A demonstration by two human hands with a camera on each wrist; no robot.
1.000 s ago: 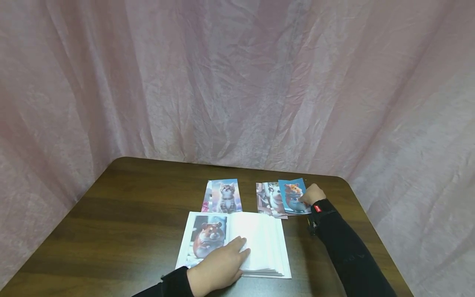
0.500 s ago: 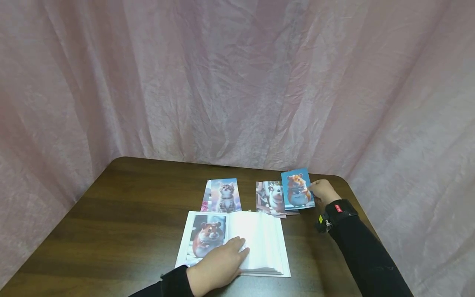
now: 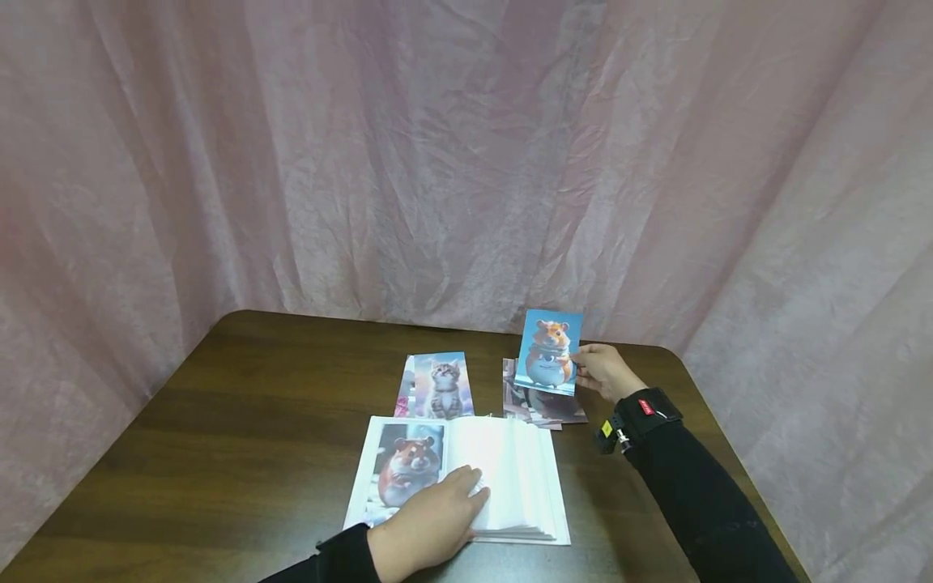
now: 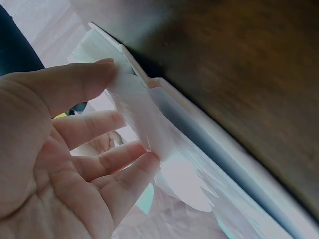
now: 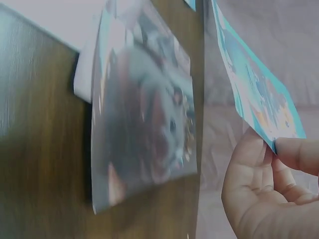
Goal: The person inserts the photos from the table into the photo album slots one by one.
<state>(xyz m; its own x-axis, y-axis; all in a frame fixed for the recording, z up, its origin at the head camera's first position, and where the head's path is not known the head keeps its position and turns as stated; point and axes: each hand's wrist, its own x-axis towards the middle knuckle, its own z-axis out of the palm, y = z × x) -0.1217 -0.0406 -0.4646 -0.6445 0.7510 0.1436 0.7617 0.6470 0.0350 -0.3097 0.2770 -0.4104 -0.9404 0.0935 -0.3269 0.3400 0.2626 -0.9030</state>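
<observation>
My right hand (image 3: 605, 370) pinches the edge of a blue picture card (image 3: 548, 352) with a hamster on it, between thumb and fingers. The card is raised above a pile of picture cards (image 3: 557, 406); in the right wrist view the pile (image 5: 144, 124) lies below, apart from the held card (image 5: 259, 89). My left hand (image 3: 433, 522) rests on an open photo album (image 3: 496, 445), its fingers extended over the middle. In the left wrist view, thumb and fingertips touch the album's clear pages (image 4: 144, 119). A brown hamster picture (image 3: 410, 465) fills the album's left page.
Behind the album lie further picture cards, a grey kitten card (image 3: 445, 389) on top. The brown wooden table (image 3: 219, 421) stretches to the left of the album. A pink curtain (image 3: 437, 162) hangs right behind the table's far edge.
My right hand has lifted the blue hamster card off the right pile, first drawing it rightward, then moving it up and left. The left hand stays on the album.
</observation>
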